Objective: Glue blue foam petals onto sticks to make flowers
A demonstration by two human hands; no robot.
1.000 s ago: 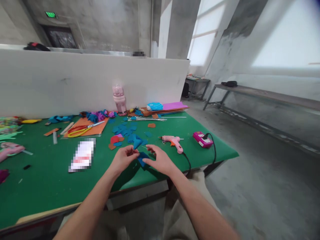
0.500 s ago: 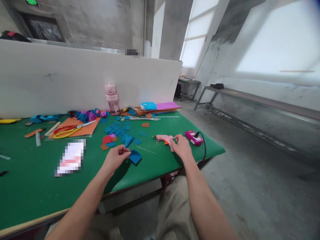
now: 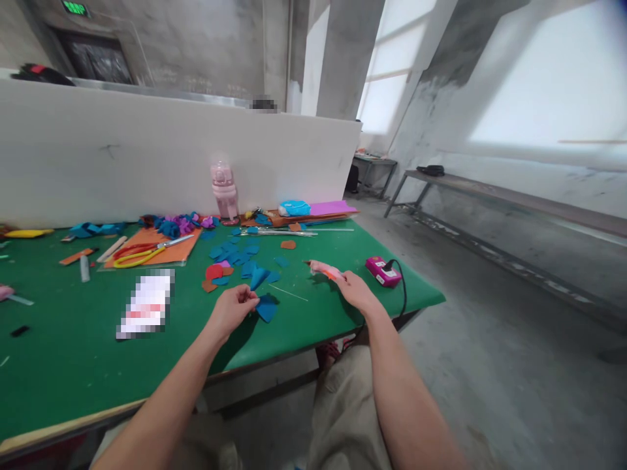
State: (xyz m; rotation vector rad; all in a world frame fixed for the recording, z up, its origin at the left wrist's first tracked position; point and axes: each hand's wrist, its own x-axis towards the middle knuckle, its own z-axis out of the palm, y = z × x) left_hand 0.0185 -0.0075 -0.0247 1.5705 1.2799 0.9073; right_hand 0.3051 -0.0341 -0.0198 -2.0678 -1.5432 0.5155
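Observation:
Near the table's front edge, my left hand [image 3: 234,313] is closed, pinching a blue piece [image 3: 266,307] at its fingertips. Another blue folded piece [image 3: 258,277] rises just beyond those fingers. On the right, my right hand [image 3: 353,288] is wrapped round the handle end of a pink glue gun [image 3: 326,268], whose nozzle points left. Loose blue pieces [image 3: 230,250] lie on the table beyond my left hand, beside a red round piece [image 3: 214,272]. A thin clear strand [image 3: 289,292] lies between my hands.
A magenta power box [image 3: 383,271] with a black cable sits at the right. Scissors [image 3: 140,254] rest on orange sheets at the left. A pink bottle [image 3: 226,192] stands by the white partition [image 3: 161,156]. A blurred white item [image 3: 147,305] lies left of my left hand.
My right hand has closed round the glue gun, which is now turned and tilted. The blue piece at my left fingertips has tilted slightly. The view has shifted a little to the left.

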